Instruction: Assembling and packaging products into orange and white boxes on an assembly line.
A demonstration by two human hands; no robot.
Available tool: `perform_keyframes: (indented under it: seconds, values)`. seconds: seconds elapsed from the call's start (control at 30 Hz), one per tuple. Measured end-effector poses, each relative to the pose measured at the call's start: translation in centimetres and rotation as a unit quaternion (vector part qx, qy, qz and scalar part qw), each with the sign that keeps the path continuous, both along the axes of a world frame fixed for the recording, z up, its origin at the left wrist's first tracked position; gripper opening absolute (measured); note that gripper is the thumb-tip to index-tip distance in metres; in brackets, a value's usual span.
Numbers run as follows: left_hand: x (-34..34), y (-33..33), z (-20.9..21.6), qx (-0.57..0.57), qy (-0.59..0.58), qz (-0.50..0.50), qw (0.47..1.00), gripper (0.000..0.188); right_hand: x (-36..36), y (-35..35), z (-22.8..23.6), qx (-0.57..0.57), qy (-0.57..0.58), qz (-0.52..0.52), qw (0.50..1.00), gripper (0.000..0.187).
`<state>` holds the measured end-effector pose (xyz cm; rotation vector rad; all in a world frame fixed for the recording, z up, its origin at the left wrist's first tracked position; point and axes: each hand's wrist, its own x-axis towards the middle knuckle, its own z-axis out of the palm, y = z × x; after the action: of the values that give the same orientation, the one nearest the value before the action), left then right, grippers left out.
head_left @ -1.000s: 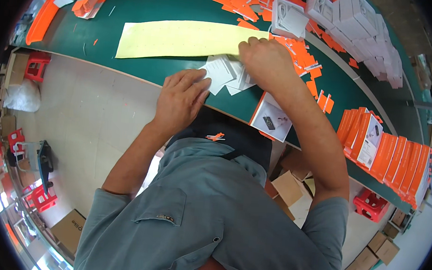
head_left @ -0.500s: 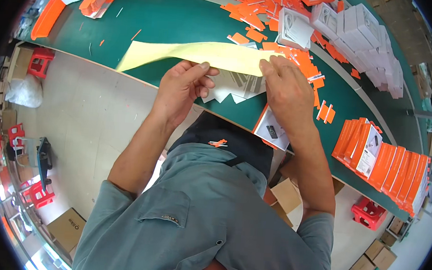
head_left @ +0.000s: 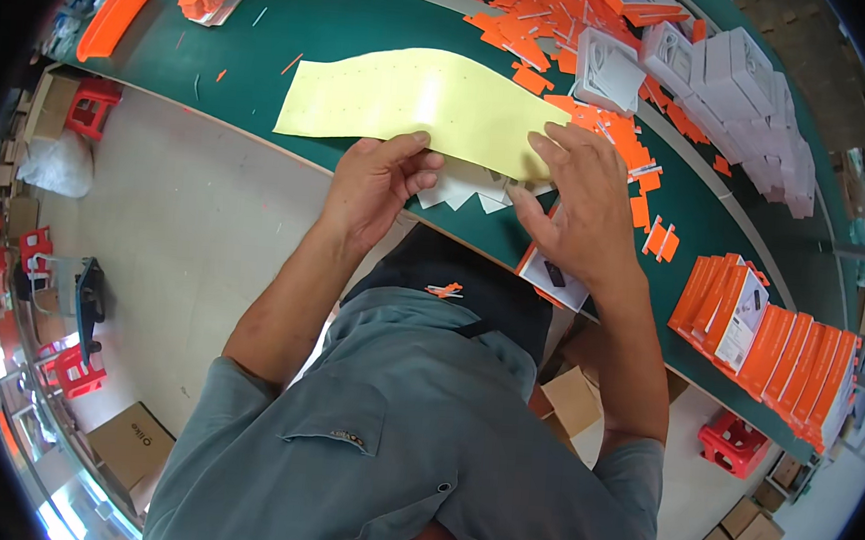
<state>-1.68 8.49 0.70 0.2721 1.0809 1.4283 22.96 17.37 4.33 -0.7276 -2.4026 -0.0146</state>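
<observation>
A long pale yellow glossy sheet [head_left: 404, 97], with rows of faint small marks, arches above the green table. My left hand [head_left: 379, 181] pinches its near edge between thumb and fingers. At the sheet's right end, my right hand [head_left: 583, 200] is spread, thumb apart from the fingers; whether a fingertip touches the sheet is hard to tell. White sheets [head_left: 458, 190] with jagged-looking edges lie partly hidden beneath the yellow one. Below my right hand, an orange and white box [head_left: 564, 287] showing a dark device sits at the table's near edge, partly covered.
Orange card pieces [head_left: 535, 21] are heaped at the far middle of the table [head_left: 230, 80]. An opened white box [head_left: 607, 72] with a cable stands beside stacked white boxes [head_left: 741, 86]. A row of orange boxes [head_left: 764, 333] lines the right side. Red stools [head_left: 731, 441] stand on the floor.
The yellow sheet has turned from nearly edge-on to show its broad face. My right hand's fingers have parted from their pinch at its right end; my left hand keeps its pinch.
</observation>
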Motion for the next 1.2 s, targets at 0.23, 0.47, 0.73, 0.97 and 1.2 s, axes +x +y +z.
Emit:
perform_keyframes:
  seconds: [0.23, 0.47, 0.73, 0.97, 1.2]
  values:
    - [0.6, -0.3, -0.8, 0.03, 0.004, 0.008, 1.0, 0.018, -4.0, 0.1, -0.7, -0.053, 0.052, 0.038, 0.996, 0.028]
    - [1.1, -0.3, -1.1, 0.027, -0.077, -0.038, 0.996, 0.016, -5.2, 0.5, -0.9, -0.074, 0.054, 0.046, 0.995, 0.018]
    - [1.7, -0.2, -0.5, 0.003, 0.037, -0.055, 0.998, 0.018, -4.6, 0.4, -0.7, -0.068, 0.039, 0.052, 0.996, 0.016]
    - [2.6, 0.0, -0.5, 0.011, 0.127, -0.037, 0.991, 0.019, -4.7, 0.0, 0.3, -0.045, -0.04, 0.024, 0.998, 0.012]
    - [2.8, 0.0, -0.8, 0.024, 0.172, -0.051, 0.983, 0.019, -4.9, -0.1, 0.9, -0.055, -0.069, -0.005, 0.996, 0.007]
